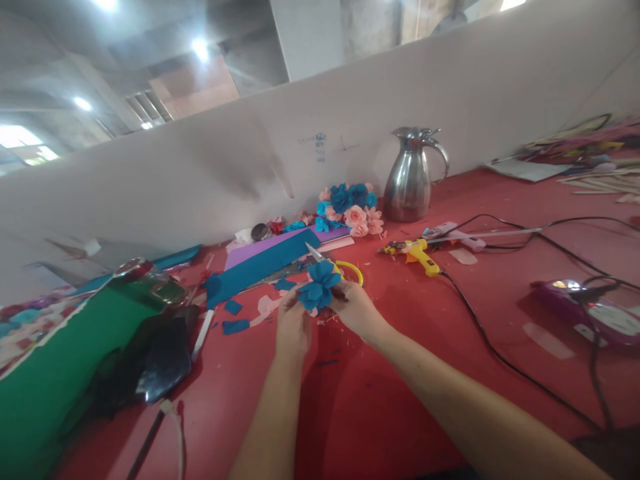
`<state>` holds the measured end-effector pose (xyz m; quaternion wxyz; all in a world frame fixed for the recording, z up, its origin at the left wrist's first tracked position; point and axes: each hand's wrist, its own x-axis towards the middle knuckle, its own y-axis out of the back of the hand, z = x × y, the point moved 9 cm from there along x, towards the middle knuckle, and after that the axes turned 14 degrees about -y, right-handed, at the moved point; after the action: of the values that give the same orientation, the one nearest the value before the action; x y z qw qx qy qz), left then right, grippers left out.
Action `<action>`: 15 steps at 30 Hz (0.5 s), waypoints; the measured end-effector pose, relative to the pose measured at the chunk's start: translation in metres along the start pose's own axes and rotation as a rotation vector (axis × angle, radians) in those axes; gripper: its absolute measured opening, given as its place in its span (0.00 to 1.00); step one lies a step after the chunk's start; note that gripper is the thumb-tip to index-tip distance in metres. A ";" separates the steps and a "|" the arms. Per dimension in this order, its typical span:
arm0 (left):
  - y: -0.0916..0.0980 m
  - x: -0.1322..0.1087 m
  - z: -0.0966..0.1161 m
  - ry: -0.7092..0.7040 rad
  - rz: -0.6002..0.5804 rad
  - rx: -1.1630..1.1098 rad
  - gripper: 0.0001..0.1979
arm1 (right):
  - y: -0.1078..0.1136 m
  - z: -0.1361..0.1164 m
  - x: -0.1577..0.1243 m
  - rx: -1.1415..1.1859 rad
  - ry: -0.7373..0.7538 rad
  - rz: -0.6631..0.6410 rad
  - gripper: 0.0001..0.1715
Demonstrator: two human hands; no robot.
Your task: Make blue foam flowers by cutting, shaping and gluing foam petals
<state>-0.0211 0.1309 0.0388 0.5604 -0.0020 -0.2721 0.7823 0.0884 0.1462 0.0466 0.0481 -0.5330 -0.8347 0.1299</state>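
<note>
A blue paper flower (pixel 319 288) with spread petals is held between my two hands above the red table. My left hand (pixel 294 323) is closed at its left side, and my right hand (pixel 356 308) grips its right side; the fingertips are partly hidden by petals. Just behind the flower are scissors with a yellow handle (pixel 356 269), their blades pointing up and left; whether my right hand touches them I cannot tell. Blue paper scraps (pixel 235 327) and pale pink ones lie to the left. A long blue paper strip (pixel 265 267) stretches behind them.
A bunch of blue and pink paper flowers (pixel 356 217) stands near the wall beside a steel jug (pixel 409 177). To the right are a yellow glue gun (pixel 415 253), trailing black cables and a purple power strip (pixel 587 310). A phone (pixel 167 353) and green sheet (pixel 75 353) lie left.
</note>
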 end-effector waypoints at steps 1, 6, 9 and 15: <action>0.000 0.000 0.000 0.003 0.001 -0.014 0.04 | 0.000 0.000 0.000 -0.004 -0.001 0.003 0.07; -0.001 0.000 0.003 0.000 0.007 -0.043 0.06 | -0.001 -0.001 -0.001 -0.016 0.001 -0.003 0.06; -0.005 -0.002 0.005 0.021 -0.002 -0.049 0.08 | -0.003 0.000 -0.001 -0.008 -0.005 -0.023 0.06; -0.014 -0.004 0.009 0.035 -0.025 -0.079 0.10 | -0.003 0.002 -0.001 -0.010 -0.032 -0.021 0.05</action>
<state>-0.0102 0.1272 0.0513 0.5741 -0.0345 -0.2932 0.7637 0.0859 0.1441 0.0452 0.0336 -0.5222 -0.8416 0.1338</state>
